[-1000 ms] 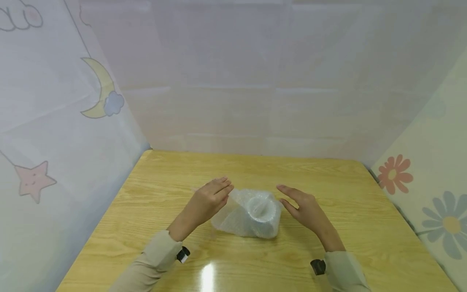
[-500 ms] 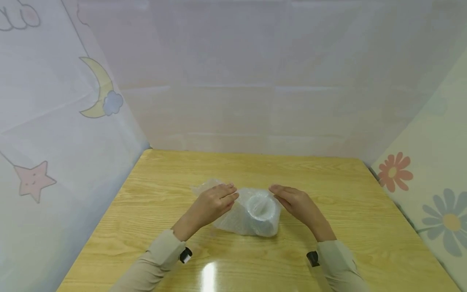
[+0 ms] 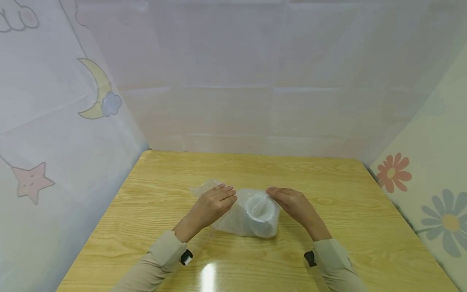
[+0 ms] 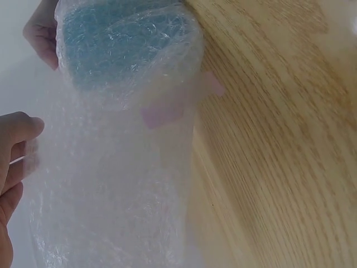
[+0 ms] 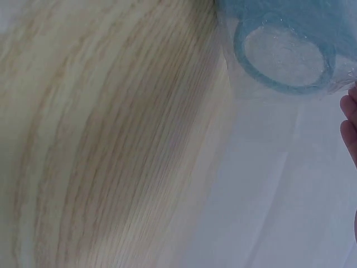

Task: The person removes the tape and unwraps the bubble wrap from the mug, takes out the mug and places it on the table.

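Observation:
A bubble-wrapped object (image 3: 260,217) lies on the wooden table; through the wrap it looks bluish, with a round ring shape (image 5: 287,86) in the right wrist view. Loose wrap (image 4: 111,184) extends from it toward the left. My left hand (image 3: 211,205) pinches the upper edge of that wrap, thumb and fingers on either side in the left wrist view. My right hand (image 3: 296,206) is at the upper right of the bundle, its fingertips at the wrap's edge; whether they grip it is hard to tell. A small pink patch (image 4: 164,114) shows through the wrap.
The wooden table (image 3: 182,170) extends around the bundle. A pale sheet (image 3: 226,117) stands behind it, with printed sheets at both sides. A black strap piece (image 3: 186,257) sits at the left wrist, another (image 3: 310,258) at the right.
My right hand has moved left, onto the bundle's upper right edge, and its fingers have come closer together. A flap of wrap now shows behind my left hand, which has shifted slightly right.

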The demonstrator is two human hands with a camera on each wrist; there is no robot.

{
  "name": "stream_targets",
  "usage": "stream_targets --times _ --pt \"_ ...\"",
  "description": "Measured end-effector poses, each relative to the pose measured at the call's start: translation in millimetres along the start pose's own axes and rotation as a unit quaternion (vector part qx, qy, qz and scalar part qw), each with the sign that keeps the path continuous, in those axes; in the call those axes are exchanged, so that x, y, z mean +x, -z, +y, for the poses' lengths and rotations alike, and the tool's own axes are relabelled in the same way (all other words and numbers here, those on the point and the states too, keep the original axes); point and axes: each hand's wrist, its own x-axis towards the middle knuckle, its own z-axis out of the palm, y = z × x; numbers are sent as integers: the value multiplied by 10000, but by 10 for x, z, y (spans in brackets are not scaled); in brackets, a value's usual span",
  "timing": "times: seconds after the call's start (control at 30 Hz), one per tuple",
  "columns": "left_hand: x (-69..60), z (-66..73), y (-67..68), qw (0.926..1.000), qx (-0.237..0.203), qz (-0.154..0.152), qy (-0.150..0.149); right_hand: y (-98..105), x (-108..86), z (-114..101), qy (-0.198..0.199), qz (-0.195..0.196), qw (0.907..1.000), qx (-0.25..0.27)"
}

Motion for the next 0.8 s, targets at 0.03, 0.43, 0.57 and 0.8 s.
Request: stream_targets --times 0.03,0.43,0.57,0.8 --pt "-3 -1 -3 10000 -3 12 4 -1 4 -4 10 26 10000 -32" --pt "-89 -24 -80 9988 -322 112 341 -57 12 -3 -70 137 9994 -317" --pt "-98 -30 -71 9978 -440 99 483 -71 9 -8 -137 158 9993 -309" --pt "-88 -44 -55 9966 -474 227 635 -81 17 0 -388 197 9988 -245"
